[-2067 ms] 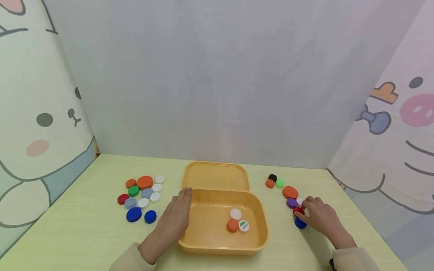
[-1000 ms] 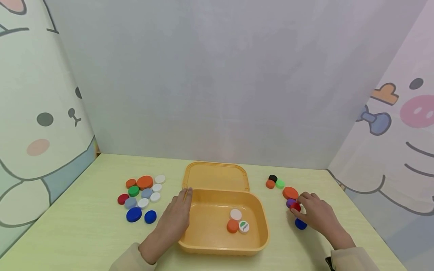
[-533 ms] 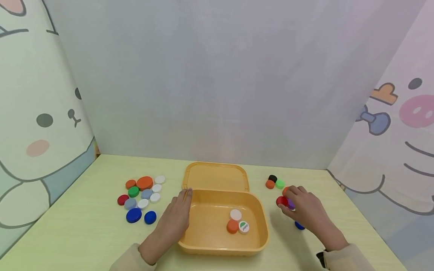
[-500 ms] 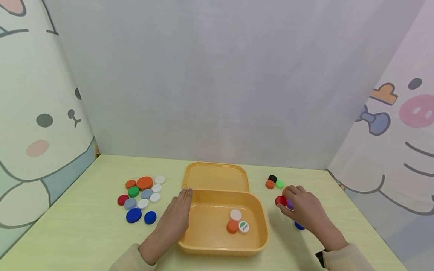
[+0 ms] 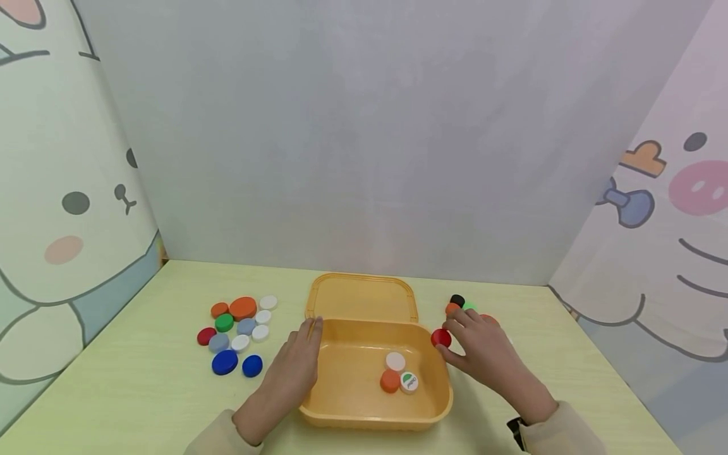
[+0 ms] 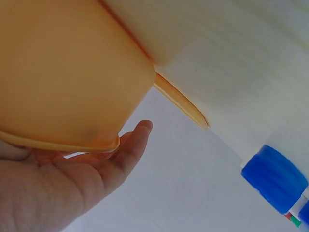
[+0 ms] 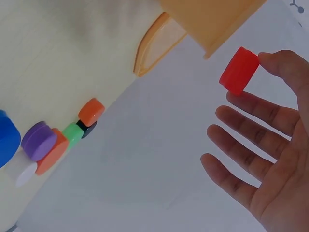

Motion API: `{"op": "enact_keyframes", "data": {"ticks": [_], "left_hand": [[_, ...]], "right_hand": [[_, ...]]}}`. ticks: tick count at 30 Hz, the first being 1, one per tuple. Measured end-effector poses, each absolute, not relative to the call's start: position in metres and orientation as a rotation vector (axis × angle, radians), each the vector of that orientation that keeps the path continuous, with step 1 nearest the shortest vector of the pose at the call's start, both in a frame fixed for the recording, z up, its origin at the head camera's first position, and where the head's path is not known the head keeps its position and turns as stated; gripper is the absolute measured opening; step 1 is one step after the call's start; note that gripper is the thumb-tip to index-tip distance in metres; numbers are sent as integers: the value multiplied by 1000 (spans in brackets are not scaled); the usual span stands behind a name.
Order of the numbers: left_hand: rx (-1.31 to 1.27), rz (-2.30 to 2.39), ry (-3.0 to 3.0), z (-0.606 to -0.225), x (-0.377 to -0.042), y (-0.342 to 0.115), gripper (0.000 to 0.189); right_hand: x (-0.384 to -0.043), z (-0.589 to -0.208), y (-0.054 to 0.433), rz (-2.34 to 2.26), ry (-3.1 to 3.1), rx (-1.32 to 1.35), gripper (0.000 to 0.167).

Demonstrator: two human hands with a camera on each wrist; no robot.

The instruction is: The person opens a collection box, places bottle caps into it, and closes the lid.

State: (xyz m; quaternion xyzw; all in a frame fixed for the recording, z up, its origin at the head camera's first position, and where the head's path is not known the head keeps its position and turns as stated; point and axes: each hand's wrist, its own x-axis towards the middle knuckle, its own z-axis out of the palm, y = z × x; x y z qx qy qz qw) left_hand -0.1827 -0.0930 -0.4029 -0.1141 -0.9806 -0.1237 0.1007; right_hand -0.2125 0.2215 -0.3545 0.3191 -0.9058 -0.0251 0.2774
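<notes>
My right hand pinches a red bottle cap between thumb and forefinger, the other fingers spread apart. In the head view that cap hangs by the right rim of an orange-yellow plastic box. My left hand rests on the box's left rim with its fingers extended; in the left wrist view the palm lies along that rim. Inside the box lie a pinkish-white cap, an orange cap and a white cap with a green mark.
The box's lid lies flat behind it. Several mixed caps, including a large blue cap, sit on the table's left. To the right are a black cap, a purple cap and others, partly hidden by my right hand in the head view.
My right hand has picked the red cap from the right-hand group and carried it left to the box's right rim. My left hand has stayed on the left rim.
</notes>
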Motion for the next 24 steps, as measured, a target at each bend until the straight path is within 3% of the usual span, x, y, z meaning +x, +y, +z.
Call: {"op": "enact_keyframes", "data": {"ticks": [24], "left_hand": [[-339, -358, -2892, -404, -183, -93, 58]], "right_hand": [[-210, -375, 190, -100, -2677, 886, 32]]}}
